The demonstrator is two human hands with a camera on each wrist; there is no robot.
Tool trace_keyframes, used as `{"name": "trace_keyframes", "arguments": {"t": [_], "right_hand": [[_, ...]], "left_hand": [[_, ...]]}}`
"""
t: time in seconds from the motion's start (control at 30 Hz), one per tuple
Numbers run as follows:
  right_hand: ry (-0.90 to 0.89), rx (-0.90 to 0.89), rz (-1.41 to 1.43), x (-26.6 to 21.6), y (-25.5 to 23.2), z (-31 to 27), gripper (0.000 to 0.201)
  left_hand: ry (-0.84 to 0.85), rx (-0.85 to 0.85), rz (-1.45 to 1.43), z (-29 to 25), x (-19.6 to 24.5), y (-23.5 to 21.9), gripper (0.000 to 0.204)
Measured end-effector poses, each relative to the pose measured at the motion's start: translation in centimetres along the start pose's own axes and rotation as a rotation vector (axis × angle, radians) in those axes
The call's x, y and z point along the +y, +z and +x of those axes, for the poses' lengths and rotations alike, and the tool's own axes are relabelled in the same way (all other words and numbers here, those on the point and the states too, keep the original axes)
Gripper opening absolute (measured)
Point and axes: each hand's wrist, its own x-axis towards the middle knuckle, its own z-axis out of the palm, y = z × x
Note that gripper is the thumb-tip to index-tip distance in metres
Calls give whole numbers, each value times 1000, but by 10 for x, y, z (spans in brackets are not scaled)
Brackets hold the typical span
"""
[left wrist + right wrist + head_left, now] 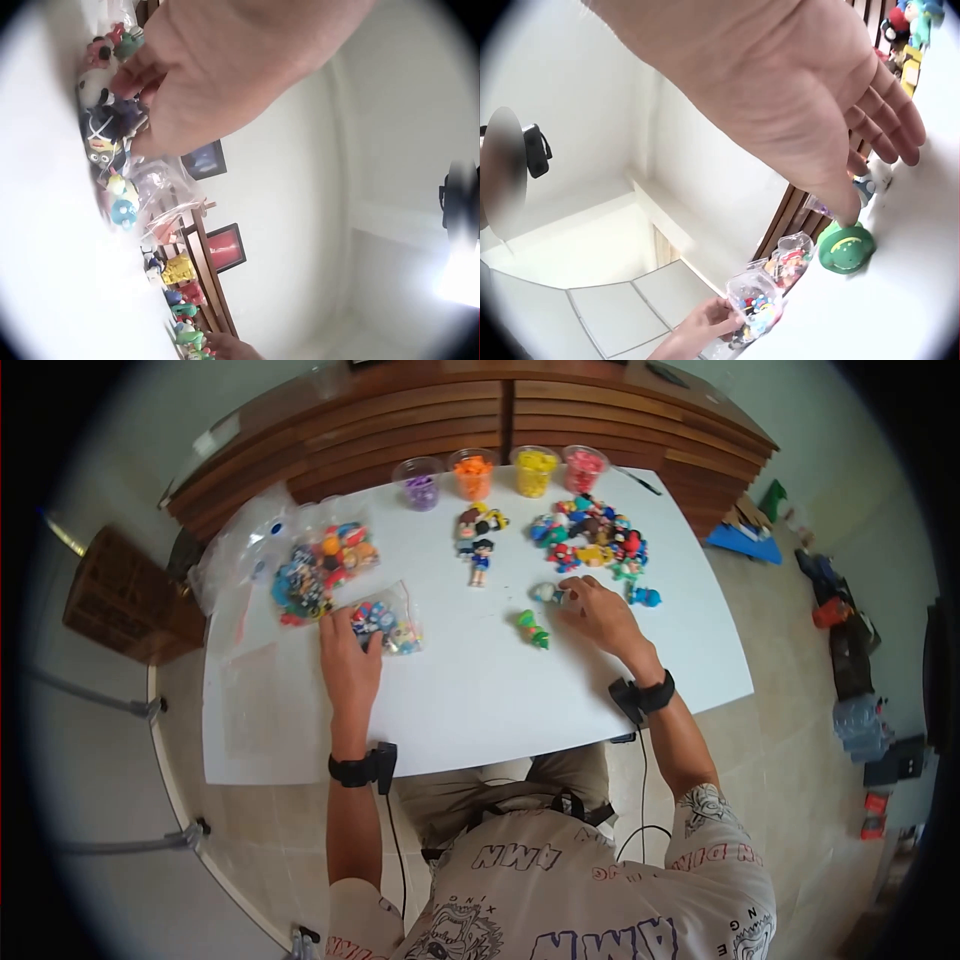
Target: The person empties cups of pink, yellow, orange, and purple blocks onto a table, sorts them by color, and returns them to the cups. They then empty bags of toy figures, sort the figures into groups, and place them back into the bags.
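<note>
My left hand (350,660) holds the near side of a clear plastic bag (405,643) of small figurines. In the left wrist view its fingers curl in at the bag, beside a black-and-white figurine (96,86). The right hand (600,618) is low over the table, fingertips right at a small white-and-blue figurine (545,592). Thumb and fingers stand apart in the right wrist view, the fingers fairly straight. Nearer to me lies a green figurine (533,630), whose round green top (847,249) shows close below the right thumb. A blue figurine (645,595) lies right of that hand.
A heap of mixed figurines (590,540) is at the back right of the white table (470,710). Several figurines (480,560) lie mid-table. Cups with purple (420,490), orange (474,478), yellow (534,473) and pink pieces (583,470) line the back. More bagged figurines (305,580) lie left.
</note>
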Motion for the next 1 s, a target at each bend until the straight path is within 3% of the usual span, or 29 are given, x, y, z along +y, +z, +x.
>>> {"name": "trace_keyframes", "arguments": {"t": [0.17,0.23,0.27,0.33,0.37,0.43,0.6,0.67,0.73,0.8,0.83,0.87,0.93,1.0], "right_hand": [[147,107,-64,39,-10,25,45],[-65,352,-336,62,-5,39,40],[-147,361,-370,78,2,47,36],[-143,319,-425,85,-3,55,33],[-147,279,-477,83,-1,61,31],[-262,317,-499,90,1,66,22],[-213,455,-197,33,-13,51,19],[29,211,371,-2,-10,47,23],[66,-5,699,-30,9,50,25],[-74,-126,778,-58,42,63,24],[-8,-174,895,-64,44,63,25],[-22,-333,842,-89,64,75,27],[-33,-441,981,-117,93,92,28],[-132,-473,1044,-132,120,105,29]], "left_hand": [[24,-61,-26,9,-2,1,39],[-99,-59,-163,8,-2,-3,32],[-98,-58,-161,8,1,-5,32],[-41,63,-122,0,10,-8,25],[-56,74,-101,-4,10,-6,25],[141,179,-129,-9,12,3,21],[94,139,24,-18,62,10,25],[79,113,112,-12,68,23,25],[68,86,139,-7,62,35,21],[80,75,136,-6,62,37,11],[79,76,143,-7,63,34,11],[50,43,133,-9,64,31,10],[19,12,125,-14,66,26,11],[27,125,53,-17,66,21,10]]}}
